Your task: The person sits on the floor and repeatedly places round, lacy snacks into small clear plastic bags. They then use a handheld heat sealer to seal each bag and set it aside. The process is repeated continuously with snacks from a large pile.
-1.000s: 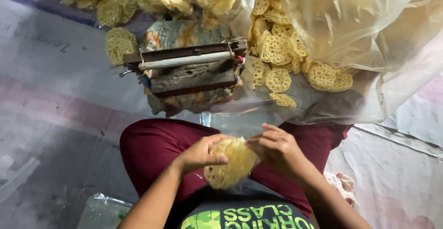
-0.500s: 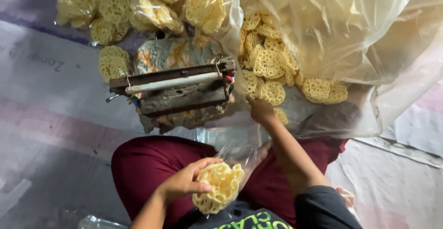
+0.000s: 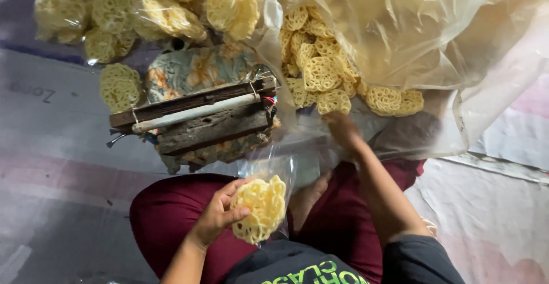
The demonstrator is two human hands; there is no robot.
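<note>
left hand [image 3: 220,215] grips one small bag of crackers [image 3: 260,207] | right hand [image 3: 342,126] reaches into one big bag [image 3: 434,44], grip hidden | one wooden sealer [image 3: 197,118] ahead

Grey plastic sheeting [image 3: 51,164] over floor, dim light.

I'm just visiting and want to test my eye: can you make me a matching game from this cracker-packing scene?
Things:
1. left hand
2. right hand
3. wooden device
4. sealed cracker packs

States:
A. lies on the floor before the knees
B. holds a small bag of crackers
C. piled at the top left
D. reaches into the big plastic bag

Pairs: 1-B, 2-D, 3-A, 4-C
</note>
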